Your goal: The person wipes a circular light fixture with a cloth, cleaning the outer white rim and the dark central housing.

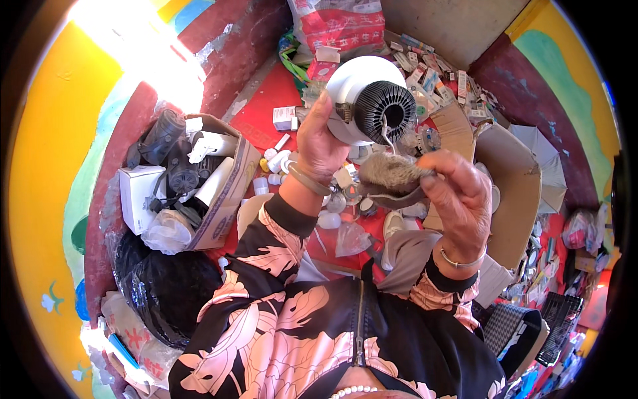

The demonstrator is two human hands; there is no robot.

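My left hand [316,143] grips a white round lamp-like housing [362,70] by its left side, fingers partly behind it. A black finned ring [385,108] with a dark hole in the middle faces me, and a short pale cord [387,133] hangs out of it. Just below and to the right, my right hand [462,199] pinches a fuzzy grey-brown piece [392,174] that looks like a worn rag; its exact kind I cannot make out. The cord's lower end reaches close to this piece, and whether they are joined is unclear.
Small bottles and jars [332,203] lie on red cloth below my hands. To the left stands a carton [222,206] of devices beside a black plastic bag [163,286]. An open cardboard box [508,186] is on the right. Small packets [432,76] pile up behind, near a printed sack [339,26].
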